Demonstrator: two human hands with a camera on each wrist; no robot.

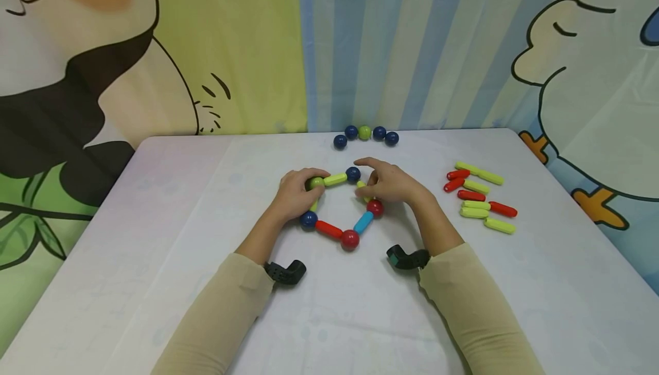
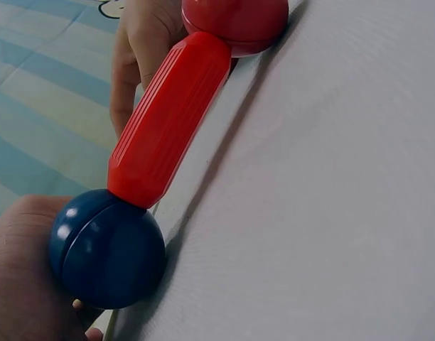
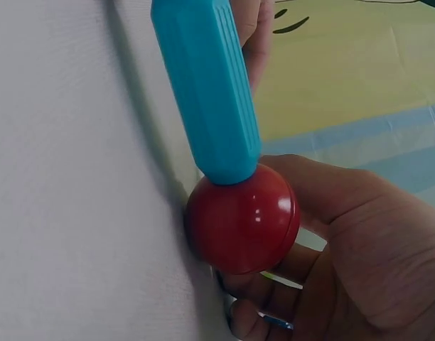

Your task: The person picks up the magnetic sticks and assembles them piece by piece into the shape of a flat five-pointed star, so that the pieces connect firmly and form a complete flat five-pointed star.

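Ring (image 1: 329, 230): five balls (image 1: 350, 240), five rods (image 1: 363, 223); two hands (image 1: 297, 194).

10 balls (image 1: 350, 240): 6 blue, 2 green, 2 red; 15 rods (image 1: 328, 229): 9 yellow-green, 5 red, 1 blue.

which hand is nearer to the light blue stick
The right hand. It is beside the red ball at the far end of the light blue stick; the left hand is farther away, to the stick's left, at the nearer green ball.
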